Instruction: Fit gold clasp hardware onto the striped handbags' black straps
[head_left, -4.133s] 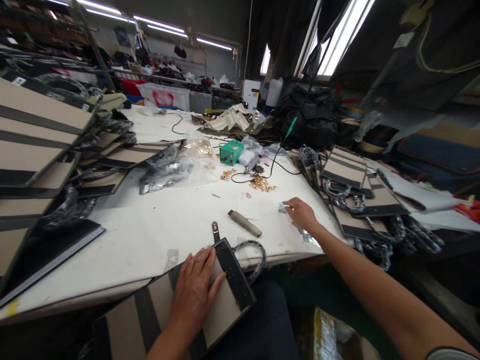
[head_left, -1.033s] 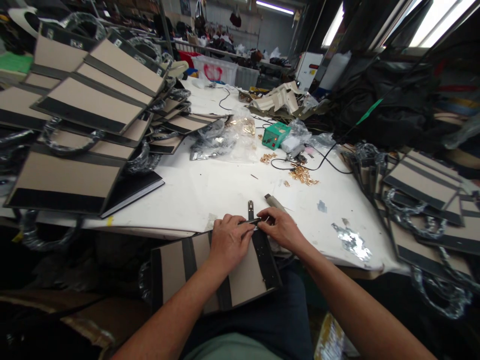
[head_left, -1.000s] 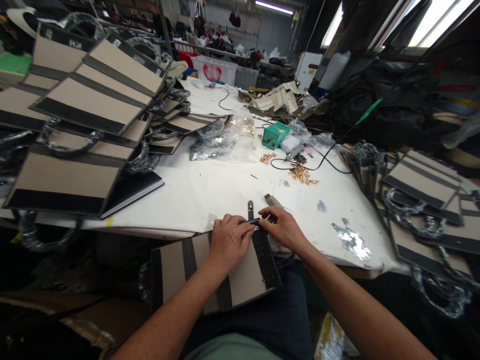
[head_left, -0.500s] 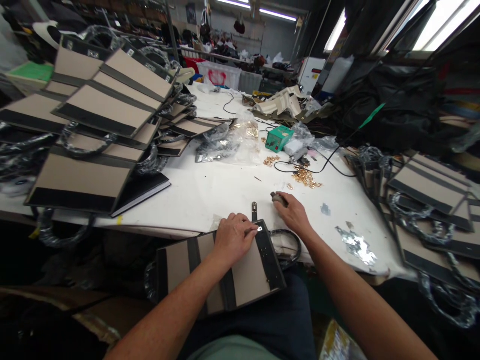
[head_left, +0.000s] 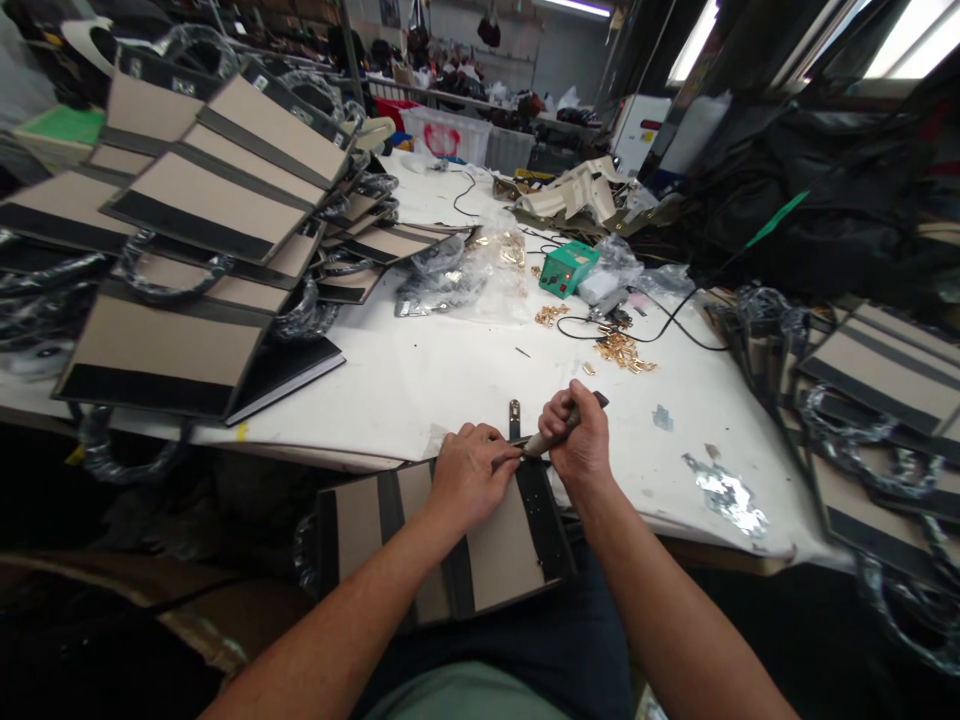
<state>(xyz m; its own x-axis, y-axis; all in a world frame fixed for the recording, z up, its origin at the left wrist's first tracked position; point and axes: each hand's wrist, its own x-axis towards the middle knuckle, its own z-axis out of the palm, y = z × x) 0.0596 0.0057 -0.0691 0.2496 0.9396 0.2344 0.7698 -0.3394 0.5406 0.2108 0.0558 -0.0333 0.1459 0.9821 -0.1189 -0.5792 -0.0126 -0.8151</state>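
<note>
A beige bag panel with black bands (head_left: 495, 560) lies across my lap and against the table edge. My left hand (head_left: 472, 480) rests on its upper part, thumb and finger pinched at a small silvery metal plate (head_left: 522, 457) on the black band, mostly covered. My right hand (head_left: 576, 440) is a fist round a slim grey hand tool with a dark end (head_left: 541, 443); its exact kind is unclear. The tool slants down to the left, its tip beside my left fingertips at the plate. A dark strap with a metal fitting (head_left: 514, 418) sticks out beyond the panel's edge.
Wrapped-handle bags are piled at left (head_left: 172, 340) and right (head_left: 877, 370). On the white table (head_left: 420, 390) lie gold-coloured fittings (head_left: 624, 352), a green box with a cable (head_left: 568, 270), plastic bags (head_left: 450, 285) and silvery plates (head_left: 724, 490).
My right hand has brought the tool from the table side to the panel's corner and turned it tip-down. My left hand stays in nearly the same place. The view has shifted slightly.
</note>
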